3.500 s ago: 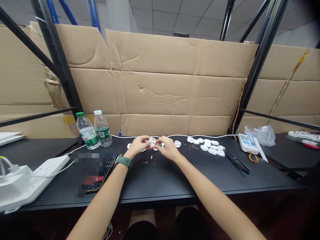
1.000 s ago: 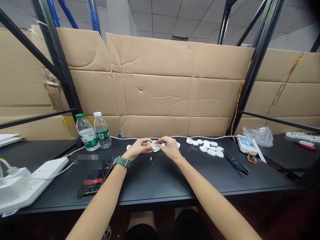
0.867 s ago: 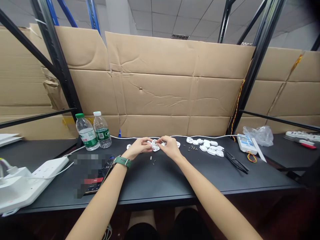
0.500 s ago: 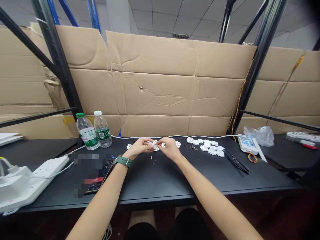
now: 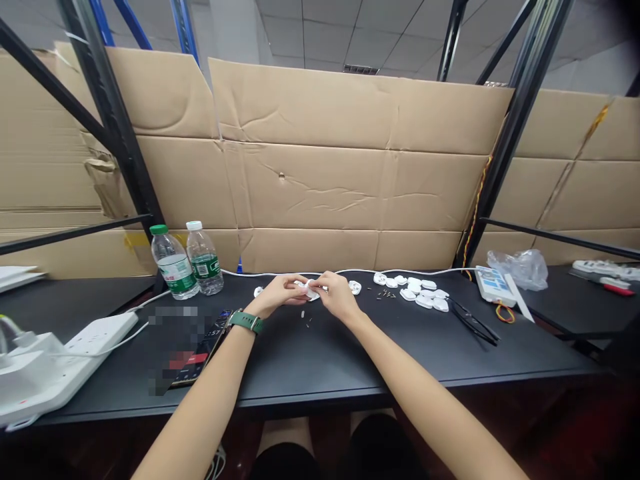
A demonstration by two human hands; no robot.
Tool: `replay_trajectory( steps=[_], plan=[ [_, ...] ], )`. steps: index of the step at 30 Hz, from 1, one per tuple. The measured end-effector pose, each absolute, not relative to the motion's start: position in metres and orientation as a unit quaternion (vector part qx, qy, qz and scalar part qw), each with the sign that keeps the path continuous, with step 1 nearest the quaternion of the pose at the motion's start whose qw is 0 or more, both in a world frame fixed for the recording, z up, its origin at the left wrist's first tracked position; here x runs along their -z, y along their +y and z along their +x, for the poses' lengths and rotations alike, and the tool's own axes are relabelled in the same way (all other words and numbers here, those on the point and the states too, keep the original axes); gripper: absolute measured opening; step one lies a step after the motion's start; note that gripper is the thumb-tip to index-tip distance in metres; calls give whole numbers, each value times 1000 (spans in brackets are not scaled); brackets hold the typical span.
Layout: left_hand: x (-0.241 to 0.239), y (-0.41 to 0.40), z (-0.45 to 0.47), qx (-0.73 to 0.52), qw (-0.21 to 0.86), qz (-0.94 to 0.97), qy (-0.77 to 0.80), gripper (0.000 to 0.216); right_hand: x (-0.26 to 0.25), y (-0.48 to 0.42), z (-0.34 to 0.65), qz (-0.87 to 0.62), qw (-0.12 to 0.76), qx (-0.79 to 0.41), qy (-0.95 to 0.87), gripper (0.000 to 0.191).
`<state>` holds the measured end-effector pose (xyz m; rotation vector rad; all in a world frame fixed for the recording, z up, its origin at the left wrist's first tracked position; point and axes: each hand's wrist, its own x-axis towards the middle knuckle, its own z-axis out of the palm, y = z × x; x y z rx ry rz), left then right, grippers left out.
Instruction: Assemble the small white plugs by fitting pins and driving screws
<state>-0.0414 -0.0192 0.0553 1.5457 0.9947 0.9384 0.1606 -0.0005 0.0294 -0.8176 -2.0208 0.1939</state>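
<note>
Both my hands meet over the far middle of the black table [image 5: 320,360]. My left hand [image 5: 277,294], with a green watch on its wrist, and my right hand [image 5: 336,295] pinch a small white plastic plug part [image 5: 311,289] between their fingertips. A few tiny screws [image 5: 305,316] lie on the table just in front of the hands. Another white part [image 5: 355,287] lies right of my right hand, and one [image 5: 258,291] left of my left hand.
Several white plug parts [image 5: 423,293] lie in a group to the right, with black tweezers [image 5: 475,325] beyond them. Two water bottles [image 5: 187,261] stand at the left. A phone [image 5: 200,350] and a white power strip [image 5: 60,363] lie nearer. Cardboard sheets back the table.
My hands have stayed in the same place, with small finger movements turning the white part between them. The view shifted slightly.
</note>
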Motion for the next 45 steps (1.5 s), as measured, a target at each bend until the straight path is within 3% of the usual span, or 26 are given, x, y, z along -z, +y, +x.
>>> replay_trajectory(
  steps=[4, 9, 17, 21, 26, 31, 39, 45],
  plan=[
    [-58, -22, -40, -380, 517, 652, 403, 54, -31, 2, 159, -367, 504, -110, -774, 3],
    [-60, -24, -40, -400, 544, 613, 410, 47, -35, 1, 162, -367, 503, -129, -772, 6],
    [-57, -16, -49, -472, 564, 486, 472, 49, -20, 0, 162, -236, 261, -84, -932, 22],
    [-55, -15, -50, -468, 555, 479, 494, 55, -14, -2, 153, -240, 237, -48, -940, 30],
    [-56, -16, -49, -461, 552, 479, 504, 55, -16, -4, 148, -256, 219, 2, -941, 26],
    [-57, -19, -52, -448, 547, 492, 508, 55, -16, -3, 151, -271, 229, -22, -935, 27],
    [-57, -22, -49, -407, 510, 526, 545, 58, -23, 9, 166, -328, 382, -130, -854, 20],
    [-57, -23, -41, -399, 523, 546, 518, 55, -24, 9, 168, -347, 368, -206, -838, 22]
  ],
)
